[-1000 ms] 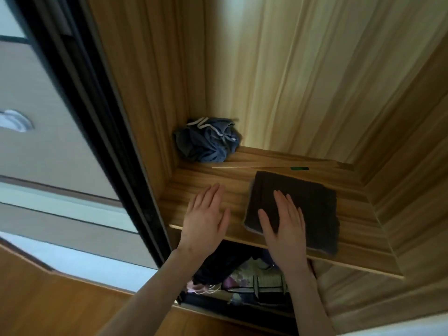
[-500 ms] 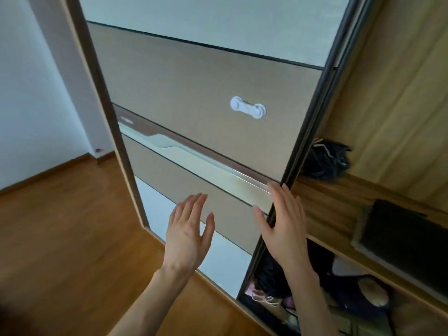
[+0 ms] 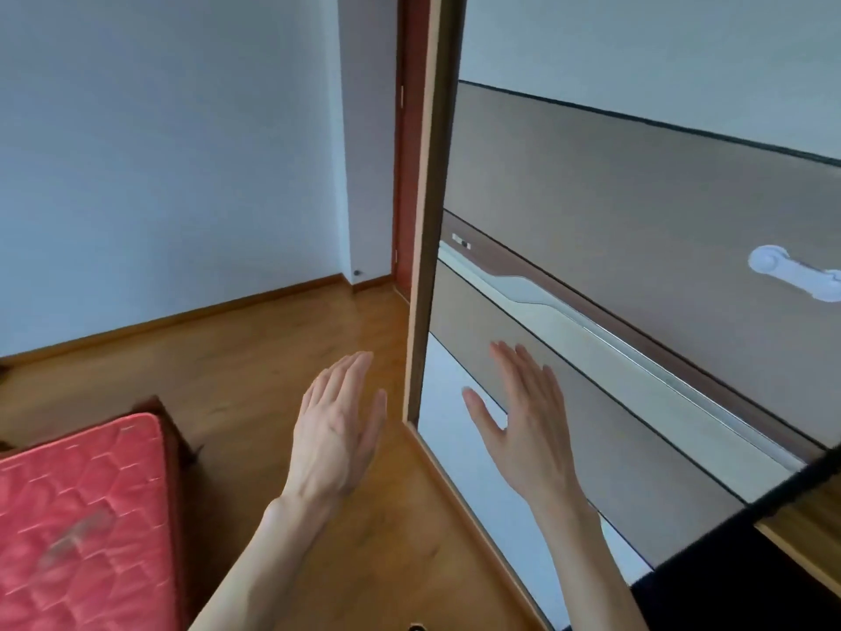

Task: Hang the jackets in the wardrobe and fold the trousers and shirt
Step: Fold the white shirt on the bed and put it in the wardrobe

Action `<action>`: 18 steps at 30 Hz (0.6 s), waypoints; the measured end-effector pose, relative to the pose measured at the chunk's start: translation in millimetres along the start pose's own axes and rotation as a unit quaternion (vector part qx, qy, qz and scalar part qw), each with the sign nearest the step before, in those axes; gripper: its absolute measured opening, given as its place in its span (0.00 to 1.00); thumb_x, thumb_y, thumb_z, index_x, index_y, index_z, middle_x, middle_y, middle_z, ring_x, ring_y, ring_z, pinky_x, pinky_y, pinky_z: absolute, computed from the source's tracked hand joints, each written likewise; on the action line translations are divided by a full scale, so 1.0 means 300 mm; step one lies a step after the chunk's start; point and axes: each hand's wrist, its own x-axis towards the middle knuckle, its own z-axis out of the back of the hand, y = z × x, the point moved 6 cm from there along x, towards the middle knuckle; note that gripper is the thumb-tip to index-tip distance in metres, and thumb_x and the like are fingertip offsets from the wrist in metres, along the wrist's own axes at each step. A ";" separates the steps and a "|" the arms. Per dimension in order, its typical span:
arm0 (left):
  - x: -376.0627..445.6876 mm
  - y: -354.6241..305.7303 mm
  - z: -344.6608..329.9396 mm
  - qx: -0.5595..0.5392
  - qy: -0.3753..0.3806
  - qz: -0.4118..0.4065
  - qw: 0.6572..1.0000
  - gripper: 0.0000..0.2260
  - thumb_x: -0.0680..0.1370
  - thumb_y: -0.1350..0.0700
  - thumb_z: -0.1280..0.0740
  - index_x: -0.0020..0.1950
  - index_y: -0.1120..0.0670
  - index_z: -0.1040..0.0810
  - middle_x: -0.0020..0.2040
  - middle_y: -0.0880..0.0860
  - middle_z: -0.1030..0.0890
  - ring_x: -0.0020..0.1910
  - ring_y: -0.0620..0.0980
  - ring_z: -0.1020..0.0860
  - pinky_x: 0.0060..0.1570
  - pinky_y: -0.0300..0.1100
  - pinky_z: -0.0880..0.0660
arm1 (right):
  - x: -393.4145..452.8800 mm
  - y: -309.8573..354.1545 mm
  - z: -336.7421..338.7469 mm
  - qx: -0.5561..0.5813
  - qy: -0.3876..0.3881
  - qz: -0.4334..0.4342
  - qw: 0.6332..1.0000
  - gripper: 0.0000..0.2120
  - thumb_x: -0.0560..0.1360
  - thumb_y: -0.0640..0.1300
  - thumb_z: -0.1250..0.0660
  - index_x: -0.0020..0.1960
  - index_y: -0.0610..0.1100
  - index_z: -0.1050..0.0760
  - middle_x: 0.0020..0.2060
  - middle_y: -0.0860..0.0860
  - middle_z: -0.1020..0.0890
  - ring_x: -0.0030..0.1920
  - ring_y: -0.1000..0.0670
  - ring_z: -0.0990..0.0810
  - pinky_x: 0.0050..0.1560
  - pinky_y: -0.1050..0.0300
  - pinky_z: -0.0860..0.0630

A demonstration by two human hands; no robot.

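Mattress [image 3: 77, 516] and white door latch [image 3: 794, 277] cut off.

- Left hand [image 3: 334, 441] is raised over the wooden floor [image 3: 255, 384], fingers straight and together, holding nothing.
- Right hand [image 3: 528, 425] is raised in front of the wardrobe door [image 3: 637, 211], fingers straight, thumb spread; whether it touches the door is unclear.
- A white handle [image 3: 794, 280] sits on the door at right.
- A red mattress [image 3: 77, 516] lies at lower left.
- A white wall [image 3: 173, 152] stands behind.

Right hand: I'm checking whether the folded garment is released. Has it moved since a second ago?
Yes. The right hand has left the folded garment on the shelf and moved leftward, now open in front of the sliding wardrobe door.
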 end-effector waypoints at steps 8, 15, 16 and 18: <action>0.152 0.369 0.135 0.059 -0.066 0.046 0.995 0.20 0.85 0.50 0.37 0.77 0.54 0.29 0.72 0.54 0.22 0.73 0.54 0.26 0.72 0.55 0.28 | 0.308 0.289 -0.335 0.049 0.035 0.095 0.994 0.33 0.82 0.67 0.45 0.81 0.51 0.35 0.80 0.53 0.32 0.81 0.51 0.37 0.83 0.46 0.46; 0.373 0.667 0.235 0.128 -0.092 0.085 0.984 0.23 0.84 0.47 0.40 0.78 0.55 0.29 0.74 0.53 0.24 0.76 0.53 0.29 0.76 0.53 0.34 | 0.648 0.502 -0.641 0.101 0.043 0.167 0.980 0.31 0.82 0.66 0.42 0.80 0.51 0.32 0.79 0.53 0.30 0.81 0.50 0.37 0.81 0.41 0.39; 0.401 0.710 0.249 0.140 -0.098 0.094 0.981 0.23 0.85 0.47 0.40 0.78 0.55 0.29 0.74 0.53 0.24 0.76 0.52 0.29 0.77 0.52 0.35 | 0.698 0.533 -0.683 0.104 0.047 0.177 0.978 0.31 0.82 0.66 0.41 0.80 0.51 0.32 0.79 0.53 0.30 0.81 0.50 0.37 0.81 0.41 0.39; 0.451 0.793 0.279 0.164 -0.109 0.111 0.974 0.23 0.85 0.47 0.39 0.78 0.55 0.29 0.74 0.52 0.24 0.77 0.52 0.30 0.78 0.50 0.36 | 0.789 0.596 -0.759 0.108 0.055 0.199 0.972 0.31 0.82 0.66 0.42 0.80 0.51 0.33 0.79 0.52 0.31 0.81 0.50 0.37 0.81 0.41 0.39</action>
